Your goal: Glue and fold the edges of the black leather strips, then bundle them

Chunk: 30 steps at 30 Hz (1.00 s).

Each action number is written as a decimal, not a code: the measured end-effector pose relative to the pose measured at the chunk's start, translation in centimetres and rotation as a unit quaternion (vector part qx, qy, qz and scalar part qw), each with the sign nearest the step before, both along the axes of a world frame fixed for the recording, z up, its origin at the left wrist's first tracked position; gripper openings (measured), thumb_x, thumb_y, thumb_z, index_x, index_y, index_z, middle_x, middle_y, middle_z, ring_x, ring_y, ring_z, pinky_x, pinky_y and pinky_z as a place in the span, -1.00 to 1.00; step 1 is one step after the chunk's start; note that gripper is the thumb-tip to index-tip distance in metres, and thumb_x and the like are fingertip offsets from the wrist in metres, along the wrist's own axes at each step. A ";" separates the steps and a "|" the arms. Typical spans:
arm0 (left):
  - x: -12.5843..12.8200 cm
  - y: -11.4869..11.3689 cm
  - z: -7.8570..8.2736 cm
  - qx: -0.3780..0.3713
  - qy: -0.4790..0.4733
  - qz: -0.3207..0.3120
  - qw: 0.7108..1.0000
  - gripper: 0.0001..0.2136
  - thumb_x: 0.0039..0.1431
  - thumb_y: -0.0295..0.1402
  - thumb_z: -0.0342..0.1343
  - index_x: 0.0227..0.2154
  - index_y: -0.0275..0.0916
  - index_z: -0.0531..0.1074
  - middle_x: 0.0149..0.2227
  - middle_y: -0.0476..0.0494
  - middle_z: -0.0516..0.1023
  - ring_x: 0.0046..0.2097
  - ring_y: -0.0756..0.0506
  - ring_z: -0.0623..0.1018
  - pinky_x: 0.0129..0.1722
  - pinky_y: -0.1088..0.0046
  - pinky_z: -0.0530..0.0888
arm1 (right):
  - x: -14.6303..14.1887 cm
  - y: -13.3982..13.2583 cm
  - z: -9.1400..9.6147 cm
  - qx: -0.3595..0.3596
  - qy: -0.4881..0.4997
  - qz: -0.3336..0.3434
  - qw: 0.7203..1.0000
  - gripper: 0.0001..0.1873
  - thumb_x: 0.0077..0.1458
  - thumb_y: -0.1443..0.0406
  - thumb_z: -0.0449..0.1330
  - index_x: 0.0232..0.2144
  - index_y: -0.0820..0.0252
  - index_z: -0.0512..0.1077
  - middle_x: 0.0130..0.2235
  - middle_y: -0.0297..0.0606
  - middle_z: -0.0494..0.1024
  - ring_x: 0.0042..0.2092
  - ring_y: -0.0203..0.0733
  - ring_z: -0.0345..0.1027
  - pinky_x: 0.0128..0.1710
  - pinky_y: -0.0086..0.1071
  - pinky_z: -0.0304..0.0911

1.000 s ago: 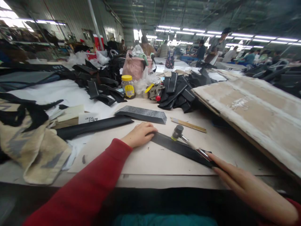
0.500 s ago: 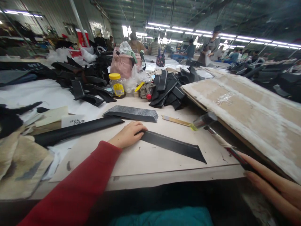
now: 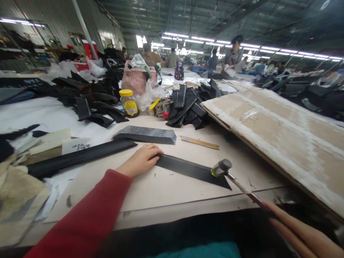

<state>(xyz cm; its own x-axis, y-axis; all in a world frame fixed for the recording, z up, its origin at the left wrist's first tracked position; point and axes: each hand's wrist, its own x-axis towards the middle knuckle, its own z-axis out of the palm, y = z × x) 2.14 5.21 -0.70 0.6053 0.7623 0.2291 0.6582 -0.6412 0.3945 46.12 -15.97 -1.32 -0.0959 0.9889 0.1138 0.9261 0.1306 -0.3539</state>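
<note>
A long black tapered strip (image 3: 188, 169) lies flat on the beige worktable (image 3: 172, 193). My left hand (image 3: 141, 160), in a red sleeve, presses its fingers down on the strip's left end. My right hand (image 3: 303, 233) at the lower right grips the thin handle of a small hammer (image 3: 228, 172). The hammer's dark head (image 3: 221, 167) rests on the strip's right end.
A grey stack of pieces (image 3: 145, 134), a long black strip (image 3: 80, 156) and a wooden ruler (image 3: 199, 142) lie beyond my hands. Black pieces (image 3: 188, 105), a yellow-lidded jar (image 3: 128, 103) and a pink bag (image 3: 137, 79) sit farther back. A glue-stained board (image 3: 282, 125) slopes at the right. People work in the distance.
The hammer head was on the strip's middle, then lifted up to the right, and has come down on the strip's right end. My left hand has stayed on the left end.
</note>
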 end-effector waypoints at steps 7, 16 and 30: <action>0.3 -0.2 0.3 -0.013 -0.008 0.018 1.000 -0.74 0.10 -0.31 0.03 -0.14 -0.20 0.38 -0.10 -0.15 0.41 -0.03 -0.15 0.36 0.01 0.27 0.29 | -1.4 4.8 0.5 0.027 -0.033 -0.034 0.998 -0.46 0.17 0.09 -0.10 0.19 0.01 0.08 0.17 -0.37 0.23 0.14 -0.11 0.13 0.12 -0.18 0.04; 0.9 -1.1 1.2 -0.133 -0.093 0.065 0.985 -0.62 0.07 -0.38 0.00 0.00 -0.19 0.30 0.07 -0.13 0.35 0.08 -0.16 0.34 0.12 0.24 0.23 | -3.8 14.1 0.6 0.135 -0.153 -0.048 0.978 -0.50 0.16 0.18 -0.14 0.04 0.30 0.32 -0.14 0.01 0.47 -0.12 0.04 0.38 -0.08 -0.04 0.28; -0.3 -0.4 3.0 -0.076 -0.418 0.231 0.875 -0.62 0.09 -0.20 0.01 -0.02 -0.18 0.27 -0.06 -0.13 0.39 -0.09 -0.09 0.43 -0.15 0.40 0.42 | -13.0 16.8 6.5 0.084 0.220 0.107 0.966 -0.63 0.12 0.20 0.01 -0.05 0.12 0.39 -0.01 -0.25 0.44 0.04 -0.09 0.28 0.07 -0.20 0.17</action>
